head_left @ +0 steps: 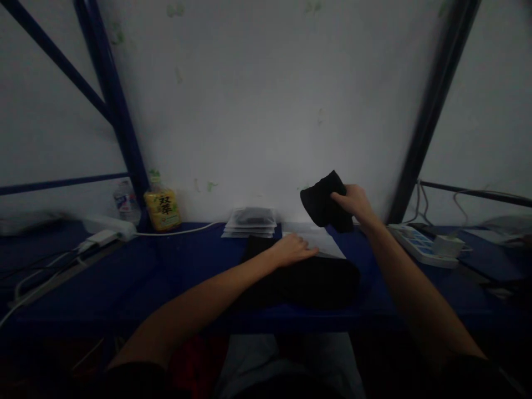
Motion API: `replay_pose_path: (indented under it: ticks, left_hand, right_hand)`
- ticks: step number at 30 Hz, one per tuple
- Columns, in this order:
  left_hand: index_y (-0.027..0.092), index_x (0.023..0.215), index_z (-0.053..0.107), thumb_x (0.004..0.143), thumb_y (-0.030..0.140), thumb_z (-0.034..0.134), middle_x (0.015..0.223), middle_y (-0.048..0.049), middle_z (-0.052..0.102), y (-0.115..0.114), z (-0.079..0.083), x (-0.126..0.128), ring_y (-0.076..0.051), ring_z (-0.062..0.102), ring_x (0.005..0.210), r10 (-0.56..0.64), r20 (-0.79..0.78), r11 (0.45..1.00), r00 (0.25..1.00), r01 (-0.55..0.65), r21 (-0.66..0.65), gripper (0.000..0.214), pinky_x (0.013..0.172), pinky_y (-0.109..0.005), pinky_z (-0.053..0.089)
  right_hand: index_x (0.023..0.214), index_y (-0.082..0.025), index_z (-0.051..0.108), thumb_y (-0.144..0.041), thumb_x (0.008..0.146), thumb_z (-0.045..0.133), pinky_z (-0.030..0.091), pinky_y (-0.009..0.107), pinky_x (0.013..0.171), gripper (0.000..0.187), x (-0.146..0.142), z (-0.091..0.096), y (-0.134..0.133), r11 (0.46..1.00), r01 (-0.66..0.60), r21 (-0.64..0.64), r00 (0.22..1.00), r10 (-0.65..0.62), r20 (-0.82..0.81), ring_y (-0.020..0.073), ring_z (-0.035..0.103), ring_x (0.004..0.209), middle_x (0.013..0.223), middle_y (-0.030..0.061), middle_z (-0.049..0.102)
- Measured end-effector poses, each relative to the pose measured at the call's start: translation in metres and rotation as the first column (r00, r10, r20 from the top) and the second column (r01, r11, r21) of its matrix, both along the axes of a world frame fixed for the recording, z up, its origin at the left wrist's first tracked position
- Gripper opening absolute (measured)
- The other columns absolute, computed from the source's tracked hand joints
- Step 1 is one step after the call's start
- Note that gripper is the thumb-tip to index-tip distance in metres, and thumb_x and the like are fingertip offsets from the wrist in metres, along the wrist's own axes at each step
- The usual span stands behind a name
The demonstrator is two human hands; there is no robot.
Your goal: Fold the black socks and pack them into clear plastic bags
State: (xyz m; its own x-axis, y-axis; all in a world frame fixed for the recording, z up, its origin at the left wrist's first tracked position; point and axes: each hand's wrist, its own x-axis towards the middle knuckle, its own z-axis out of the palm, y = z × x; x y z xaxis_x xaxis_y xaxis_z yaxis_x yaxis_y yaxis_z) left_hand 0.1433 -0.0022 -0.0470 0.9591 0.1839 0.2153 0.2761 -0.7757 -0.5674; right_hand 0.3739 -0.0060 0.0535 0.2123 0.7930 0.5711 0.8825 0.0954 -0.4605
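While my right hand (353, 202) clenches a black cloth (322, 202) in the air, my left hand (293, 249) rests, fingers (310, 251) released and flat, on a dark folded fabric (307, 282) on the blue surface (124, 277).

Bare forearms (199, 299), dark sleeves (137, 382) at the bottom edge, pale grey trousers (249, 366)

The characters "双萃" stand on the yellow label (162, 210) of a plastic drink bottle (155, 185).
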Motion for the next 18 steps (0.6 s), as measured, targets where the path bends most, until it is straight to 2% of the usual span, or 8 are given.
replay_pose_path:
  ticks: [2,3,6,9,11,15,18]
  left_hand:
    - [0.024,0.124,0.051,0.093,0.015,0.044,0.087,-0.0086,0.065,-0.025,-0.002,-0.004,-0.02,0.061,0.077,-0.023,0.011,0.999,1.0,0.023,0.044,0.033,0.069,-0.033,0.043]
    - [0.025,0.126,0.05,0.094,0.016,0.042,0.087,-0.0082,0.065,-0.035,-0.001,-0.005,-0.021,0.061,0.078,-0.037,0.017,0.998,0.999,0.036,0.047,0.034,0.068,-0.033,0.043]
    - [0.03,0.127,0.05,0.095,0.017,0.04,0.092,-0.0068,0.063,-0.052,0.002,-0.007,-0.019,0.06,0.078,-0.076,-0.007,0.997,0.997,0.076,-0.008,0.035,0.064,-0.03,0.043]
    - [0.027,0.12,0.056,0.093,0.019,0.045,0.099,-0.0061,0.062,-0.052,0.001,-0.008,-0.018,0.062,0.08,-0.038,-0.014,0.991,0.999,0.036,-0.131,0.03,0.06,-0.026,0.045]
    - [0.025,0.119,0.056,0.091,0.019,0.048,0.103,-0.0053,0.062,-0.047,-0.003,-0.009,-0.019,0.062,0.085,0.015,0.017,0.972,1.0,-0.011,-0.236,0.03,0.063,-0.026,0.047]
    - [0.022,0.12,0.056,0.084,0.014,0.052,0.113,-0.0055,0.062,-0.028,-0.013,-0.011,-0.02,0.061,0.099,0.065,0.108,0.877,0.992,-0.006,-0.48,0.037,0.081,-0.028,0.049]
    - [0.014,0.119,0.055,0.077,0.014,0.057,0.114,-0.0096,0.062,-0.007,-0.023,-0.012,-0.023,0.059,0.103,0.075,0.143,0.745,0.987,0.04,-0.666,0.042,0.089,-0.032,0.048]
  right_hand:
    - [0.098,-0.011,0.067,-0.039,0.083,0.05,0.044,0.029,0.066,0.036,-0.022,-0.008,-0.001,0.998,0.062,-0.003,0.971,-0.06,0.231,0.0252,0.065,0.083,0.089,0.0148,0.069]
    - [0.102,-0.012,0.066,-0.038,0.085,0.047,0.044,0.029,0.068,0.036,-0.035,-0.016,-0.003,0.998,0.062,-0.025,0.942,-0.05,0.331,0.0253,0.065,0.085,0.093,0.0157,0.069]
    - [0.106,-0.014,0.063,-0.034,0.088,0.045,0.043,0.029,0.071,0.032,-0.07,-0.047,-0.012,0.98,-0.005,-0.197,0.826,0.115,0.551,0.0242,0.065,0.087,0.097,0.0155,0.069]
    - [0.106,-0.016,0.062,-0.032,0.088,0.047,0.043,0.029,0.073,0.028,-0.087,-0.072,-0.023,0.938,-0.08,-0.337,0.741,0.282,0.609,0.0239,0.064,0.092,0.099,0.0137,0.069]
    - [0.107,-0.017,0.061,-0.03,0.088,0.047,0.043,0.029,0.073,0.026,-0.087,-0.079,-0.029,0.934,-0.095,-0.345,0.733,0.3,0.611,0.024,0.064,0.093,0.099,0.0126,0.069]
    - [0.109,-0.017,0.058,-0.023,0.088,0.045,0.046,0.031,0.075,0.025,-0.072,-0.08,-0.045,0.963,-0.147,-0.224,0.749,0.256,0.61,0.024,0.063,0.093,0.101,0.0117,0.068]
    - [0.113,-0.015,0.057,-0.016,0.085,0.046,0.048,0.034,0.081,0.03,-0.058,-0.089,-0.059,0.951,-0.294,-0.099,0.72,0.289,0.631,0.026,0.06,0.1,0.107,0.014,0.066]
